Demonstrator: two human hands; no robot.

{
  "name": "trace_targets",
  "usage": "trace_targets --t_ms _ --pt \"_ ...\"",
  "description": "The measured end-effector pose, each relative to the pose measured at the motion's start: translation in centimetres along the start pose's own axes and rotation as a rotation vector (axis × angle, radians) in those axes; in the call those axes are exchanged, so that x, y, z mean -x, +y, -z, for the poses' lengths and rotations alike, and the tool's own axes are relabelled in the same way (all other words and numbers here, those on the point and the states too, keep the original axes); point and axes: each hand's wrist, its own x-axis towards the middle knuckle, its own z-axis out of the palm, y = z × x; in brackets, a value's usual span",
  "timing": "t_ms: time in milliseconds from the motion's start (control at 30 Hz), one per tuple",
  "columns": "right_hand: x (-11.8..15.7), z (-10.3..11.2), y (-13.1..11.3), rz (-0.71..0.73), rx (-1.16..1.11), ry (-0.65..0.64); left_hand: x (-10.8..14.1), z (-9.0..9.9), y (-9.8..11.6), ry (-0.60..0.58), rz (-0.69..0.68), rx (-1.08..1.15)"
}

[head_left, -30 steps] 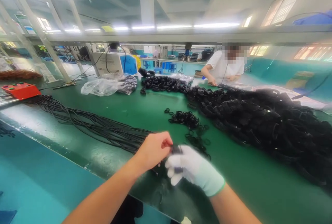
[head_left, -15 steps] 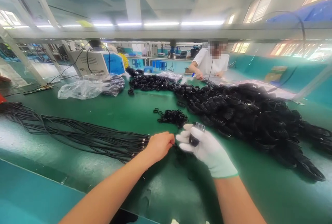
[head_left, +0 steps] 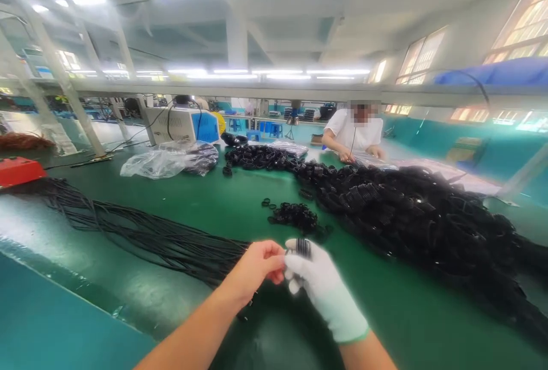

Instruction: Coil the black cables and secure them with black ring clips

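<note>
Rings, small and black, lie in a loose heap (head_left: pixel 296 217) on the green worktop (head_left: pixel 205 193), just beyond the two hands. On the near side of this heap, the gloved right hand (head_left: pixel 317 276) is closed around a ribbed black stack (head_left: pixel 303 248). The bare left hand (head_left: pixel 263 267) meets the glove's fingertips, its own fingers curled; whether they grip anything cannot be told. Left of the heap, a bundle of black cables (head_left: pixel 145 230) runs toward a red box (head_left: pixel 21 171), its nearer end partly hidden behind the left hand and forearm. To the heap's right, a much larger mound of black coils (head_left: pixel 419 216) blocks much of the worktop and reaches around behind it as a narrower bank. Farther back and left of the heap are a clear plastic bag (head_left: pixel 156 161) and a white-and-blue machine (head_left: pixel 182 125). Beyond the mound, behind and right of the heap, a person in a white shirt (head_left: pixel 363 136) works with both hands low, under a pale beam (head_left: pixel 257 93) that crosses the whole view
</note>
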Motion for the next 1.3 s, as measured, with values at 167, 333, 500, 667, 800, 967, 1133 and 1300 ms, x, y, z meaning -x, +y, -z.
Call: trace_targets --t_ms 167,333,500,667,800,967,1133,1300 --pt "0.3 -1.0 0.8 0.004 -0.071 0.039 0.6 -0.1 -1.4 0.078 -0.007 0.019" --pt "1.6 0.0 1.0 -0.093 -0.461 -0.490 2.4 0.4 -1.2 -0.097 -0.008 0.380" --pt "2.7 0.2 0.1 -0.093 -0.416 -0.863 4.1 1.1 0.9 -0.417 -0.079 0.423" --pt "2.6 -0.4 -0.6 -0.090 -0.261 -0.763 4.0 2.7 3.4 -0.341 -0.006 -0.511" --pt "2.0 0.0 -0.1 -0.122 -0.288 -0.644 4.5 3.0 5.0 -0.322 -0.169 -0.898" --pt "1.8 1.0 -0.4 -0.278 -0.291 -0.429 4.5 3.4 5.4 -0.173 -0.173 -0.911" --pt "2.0 -0.1 -0.8 -0.224 -0.023 -0.455 3.9 3.7 4.7 -0.153 -0.132 -0.826" --pt "2.1 -1.4 -0.5 -0.267 0.251 -0.429 3.7 3.4 4.2 -0.212 -0.083 -0.859"
